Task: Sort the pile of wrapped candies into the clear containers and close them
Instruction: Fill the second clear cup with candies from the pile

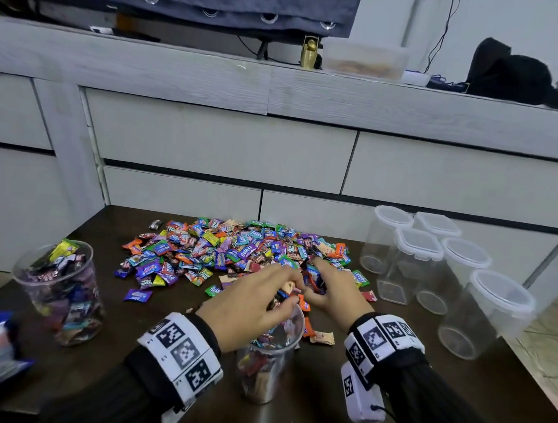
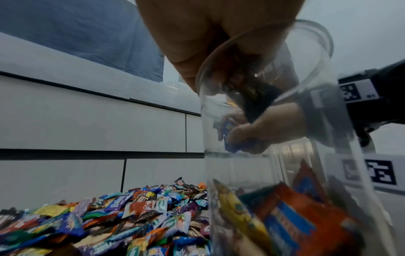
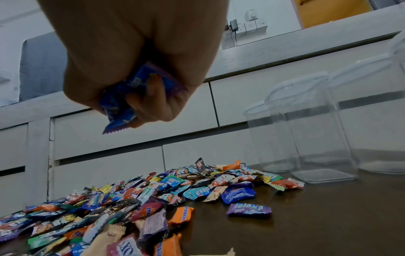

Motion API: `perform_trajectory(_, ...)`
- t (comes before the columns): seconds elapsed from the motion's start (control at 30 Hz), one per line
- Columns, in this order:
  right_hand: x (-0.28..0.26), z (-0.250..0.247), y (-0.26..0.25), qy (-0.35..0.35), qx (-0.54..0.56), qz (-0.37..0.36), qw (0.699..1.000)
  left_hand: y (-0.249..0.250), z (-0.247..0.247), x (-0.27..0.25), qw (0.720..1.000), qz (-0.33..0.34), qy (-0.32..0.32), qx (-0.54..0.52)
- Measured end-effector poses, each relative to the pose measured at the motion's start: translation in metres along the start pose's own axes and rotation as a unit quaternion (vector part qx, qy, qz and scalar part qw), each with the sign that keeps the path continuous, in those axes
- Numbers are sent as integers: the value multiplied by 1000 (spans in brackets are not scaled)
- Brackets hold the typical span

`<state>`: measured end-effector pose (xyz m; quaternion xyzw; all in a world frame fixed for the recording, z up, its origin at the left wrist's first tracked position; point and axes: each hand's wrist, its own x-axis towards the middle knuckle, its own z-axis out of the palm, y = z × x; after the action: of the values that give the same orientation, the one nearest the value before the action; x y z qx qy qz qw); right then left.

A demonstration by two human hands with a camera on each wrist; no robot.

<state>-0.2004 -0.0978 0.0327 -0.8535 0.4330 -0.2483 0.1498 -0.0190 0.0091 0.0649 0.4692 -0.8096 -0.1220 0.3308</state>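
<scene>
Candy pile (image 1: 233, 254) left of lidded containers (image 1: 435, 258)

The left hand (image 2: 219, 34) hovered over the open clear container (image 2: 274, 138), fingers curled round dark candies; beyond it the right hand (image 2: 263, 131) clutched blue wrappers above the candy pile (image 2: 109, 216).

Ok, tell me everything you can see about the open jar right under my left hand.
The jar is clear plastic, round, upright and lidless, standing on the dark table near its front edge, before the candy pile. It is partly filled with mixed wrapped candies, orange and yellow ones showing through the wall. The left hand hovers over its rim with candies in its fingers.
</scene>
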Motion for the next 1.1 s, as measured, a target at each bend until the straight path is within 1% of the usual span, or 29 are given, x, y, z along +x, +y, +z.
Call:
perform_trajectory(0.2,-6,-6,-7,5,12,-13,1000,4,-5,2,994,38,-69,77)
perform_trajectory(0.3,-6,-9,-7,11,15,-15,1000,4,-6,4,986,45,-95,127)
perform_trajectory(0.43,-7,-10,-4,1,9,0,1000,7,-7,11,971,57,-131,191)
perform_trajectory(0.53,-8,-12,-4,5,13,0,1000,9,-9,13,965,63,-143,212)
perform_trajectory(0.8,-11,-14,-5,-2,16,-7,1000,9,-9,10,964,83,-122,223)
perform_trajectory(0.93,-13,-13,-4,-4,14,-6,1000,10,-8,7,957,120,-75,252)
perform_trajectory(1.03,-12,-16,-4,-2,2,5,1000,11,-9,4,958,153,-28,240)
perform_trajectory(1.1,-11,-21,-8,1,7,5,1000,11,-10,2,964,148,15,219)
